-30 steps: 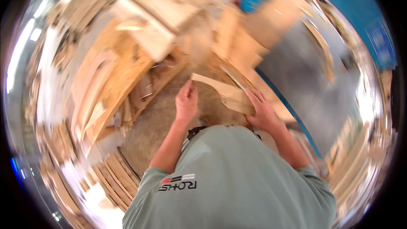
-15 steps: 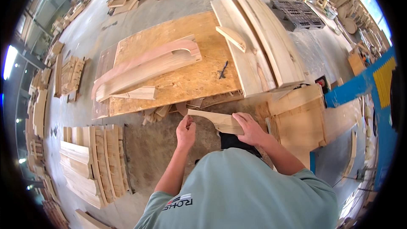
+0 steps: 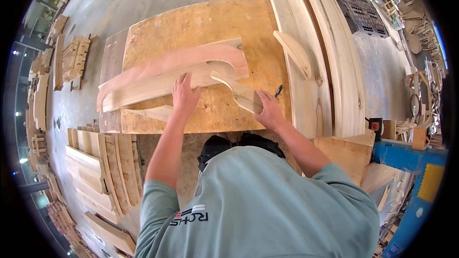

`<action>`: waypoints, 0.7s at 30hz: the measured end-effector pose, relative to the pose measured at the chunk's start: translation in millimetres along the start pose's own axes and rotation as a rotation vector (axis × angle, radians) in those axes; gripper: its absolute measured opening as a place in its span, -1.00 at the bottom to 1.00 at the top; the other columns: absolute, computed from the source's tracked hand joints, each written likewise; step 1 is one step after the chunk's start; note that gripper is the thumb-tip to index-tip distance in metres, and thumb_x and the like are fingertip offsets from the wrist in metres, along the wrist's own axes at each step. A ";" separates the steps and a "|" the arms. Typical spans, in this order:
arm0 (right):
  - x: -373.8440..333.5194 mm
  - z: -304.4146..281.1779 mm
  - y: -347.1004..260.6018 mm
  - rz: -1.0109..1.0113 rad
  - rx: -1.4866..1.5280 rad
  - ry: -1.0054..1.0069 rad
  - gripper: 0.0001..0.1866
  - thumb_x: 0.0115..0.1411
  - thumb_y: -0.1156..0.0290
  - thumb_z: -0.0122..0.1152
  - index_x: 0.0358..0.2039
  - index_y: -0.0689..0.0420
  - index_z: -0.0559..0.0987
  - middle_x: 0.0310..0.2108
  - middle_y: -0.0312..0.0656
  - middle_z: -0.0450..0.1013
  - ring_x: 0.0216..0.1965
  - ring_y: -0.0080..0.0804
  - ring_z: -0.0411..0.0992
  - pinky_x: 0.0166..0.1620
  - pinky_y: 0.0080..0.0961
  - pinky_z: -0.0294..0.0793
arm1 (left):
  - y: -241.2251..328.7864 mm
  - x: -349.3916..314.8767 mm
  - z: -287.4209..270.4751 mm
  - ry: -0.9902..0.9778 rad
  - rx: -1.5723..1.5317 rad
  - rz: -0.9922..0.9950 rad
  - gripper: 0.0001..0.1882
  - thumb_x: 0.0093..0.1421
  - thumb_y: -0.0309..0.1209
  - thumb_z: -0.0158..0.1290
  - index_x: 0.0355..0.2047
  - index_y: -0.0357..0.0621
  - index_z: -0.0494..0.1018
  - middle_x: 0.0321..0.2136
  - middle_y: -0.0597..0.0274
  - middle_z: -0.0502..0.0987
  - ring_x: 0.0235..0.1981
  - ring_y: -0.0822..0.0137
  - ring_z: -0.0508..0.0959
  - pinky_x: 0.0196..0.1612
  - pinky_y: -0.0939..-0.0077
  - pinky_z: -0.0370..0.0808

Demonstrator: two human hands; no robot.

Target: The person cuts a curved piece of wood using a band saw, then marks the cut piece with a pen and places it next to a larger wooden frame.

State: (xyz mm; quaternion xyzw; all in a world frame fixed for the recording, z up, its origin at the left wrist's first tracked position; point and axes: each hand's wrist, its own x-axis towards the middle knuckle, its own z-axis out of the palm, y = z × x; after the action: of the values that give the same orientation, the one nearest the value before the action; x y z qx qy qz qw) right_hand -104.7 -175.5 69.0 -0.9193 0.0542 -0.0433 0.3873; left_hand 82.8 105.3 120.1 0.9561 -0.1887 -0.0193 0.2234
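Observation:
My right hand [image 3: 269,111] grips the wide end of a small curved wooden piece [image 3: 245,96], whose narrow tip points left over the plywood tabletop [image 3: 224,16]. To the left, my left hand [image 3: 185,94] has its fingers stretched out with nothing in them, over or on a long pale board [image 3: 148,90]; contact cannot be made out. A long pinkish curved template [image 3: 167,61] lies on that board, hooked at its right end. Below them rests a tapered wooden offcut [image 3: 152,112], partly hidden by my left forearm. A dark pen [image 3: 279,91] lies beside my right hand.
Two long thick planks [image 3: 330,57] lie along the table's right side, with a curved wood block [image 3: 294,53] on the nearer one. Stacked boards [image 3: 103,167] stand at the lower left. Blue machinery [image 3: 401,157] is at the right, and a dark pallet [image 3: 361,12] beyond the planks.
I have come closer to the table. My left hand has let go of the curved piece and moved left over the board. My right hand has carried the piece forward over the tabletop.

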 end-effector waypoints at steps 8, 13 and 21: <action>26.1 24.3 -1.7 0.112 -0.006 0.054 -0.12 -0.07 0.47 0.42 0.32 0.24 0.31 0.25 0.10 0.33 0.27 0.11 0.30 0.32 -0.14 0.32 | -11.9 154.0 7.0 -0.322 0.444 0.369 -0.03 0.04 -0.28 0.39 0.39 -0.21 0.14 0.35 -0.02 0.25 0.41 0.00 0.21 0.42 0.06 0.19; 32.1 28.0 0.5 0.200 0.031 0.056 -0.13 -0.08 0.47 0.41 0.31 0.23 0.33 0.25 0.09 0.34 0.29 0.08 0.29 0.34 -0.17 0.30 | -22.4 192.9 19.1 -0.568 0.390 0.377 -0.03 0.00 -0.26 0.42 0.36 -0.22 0.17 0.30 -0.03 0.32 0.36 -0.02 0.30 0.38 0.06 0.26; 44.5 20.5 -2.9 0.266 0.105 0.016 -0.14 -0.08 0.48 0.39 0.32 0.21 0.34 0.29 0.08 0.31 0.33 0.05 0.26 0.37 -0.19 0.27 | -40.2 198.9 20.5 -0.524 0.181 0.381 -0.16 0.02 -0.27 0.33 0.30 -0.21 0.26 0.25 -0.08 0.39 0.28 -0.04 0.40 0.34 0.11 0.33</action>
State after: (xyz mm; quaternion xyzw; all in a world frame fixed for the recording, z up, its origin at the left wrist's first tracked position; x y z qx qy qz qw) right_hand -58.0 -164.8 58.5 -0.8820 0.1763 -0.0018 0.4369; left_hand 279.0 56.6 93.6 0.8821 -0.4161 -0.2055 0.0809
